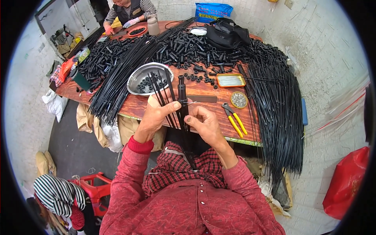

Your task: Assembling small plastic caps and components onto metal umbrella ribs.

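In front of my chest my left hand (156, 115) is closed around several thin black rods (156, 91), which fan out above its fingers. A ribbed black plastic tube fitting (181, 89) stands upright beside its thumb, with more black rods running down from it toward my lap. My right hand (204, 124) is closed, its thumb and forefinger pinched at the black rods just below the fitting. A short, thin pale wire (192, 102) sticks out between the two hands; which one holds it is hidden.
On the wooden table (135, 107) are a metal bowl (132, 87) of black rings, yellow-handled pliers (235, 121), a tin (231, 80) of pale wires and a round dish (239, 100) of small metal bits. Black rod bundles (274, 117) flank them. A gloved person (129, 11) works across the table.
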{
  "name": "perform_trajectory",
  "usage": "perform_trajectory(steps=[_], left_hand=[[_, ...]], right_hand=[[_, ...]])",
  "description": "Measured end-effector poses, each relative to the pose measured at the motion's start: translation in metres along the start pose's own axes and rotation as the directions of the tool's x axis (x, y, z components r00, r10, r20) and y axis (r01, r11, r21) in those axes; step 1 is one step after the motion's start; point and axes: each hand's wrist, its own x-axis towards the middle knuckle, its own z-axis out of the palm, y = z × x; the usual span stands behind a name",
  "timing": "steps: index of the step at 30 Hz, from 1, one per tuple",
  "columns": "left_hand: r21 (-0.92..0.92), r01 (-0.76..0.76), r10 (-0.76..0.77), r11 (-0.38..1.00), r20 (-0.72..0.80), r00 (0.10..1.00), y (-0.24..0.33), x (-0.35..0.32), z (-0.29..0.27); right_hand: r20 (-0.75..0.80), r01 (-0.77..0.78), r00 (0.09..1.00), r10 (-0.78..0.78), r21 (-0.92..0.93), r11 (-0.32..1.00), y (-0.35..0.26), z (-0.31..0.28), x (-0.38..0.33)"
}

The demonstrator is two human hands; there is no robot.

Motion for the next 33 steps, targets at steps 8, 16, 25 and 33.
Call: perform_trajectory(steps=[8, 16, 25, 33], left_hand=[[0.100, 0.036, -0.036, 0.994, -0.006, 0.999, -0.005, 0.005, -0.002], [0.113, 0.036, -0.035, 0.993, -0.007, 0.999, 0.001, 0.000, 0.006], [0.088, 0.004, -0.007, 0.996, 0.025, 1.000, 0.016, -0.002, 0.018], [0.010, 0.055, -0.056, 0.998, 0.027, 0.998, 0.015, -0.006, 0.029]], right_hand=[[-0.092, 0.024, 0.995, -0.039, -0.156, 0.988, -0.004, 0.003, 0.000], [-0.083, 0.098, 0.988, -0.126, -0.281, 0.955, -0.013, 0.004, -0.005], [-0.029, 0.072, 0.997, -0.073, -0.052, 0.996, -0.026, -0.003, -0.002], [-0.100, 0.123, 0.986, -0.136, -0.124, 0.985, -0.008, -0.002, -0.007]])
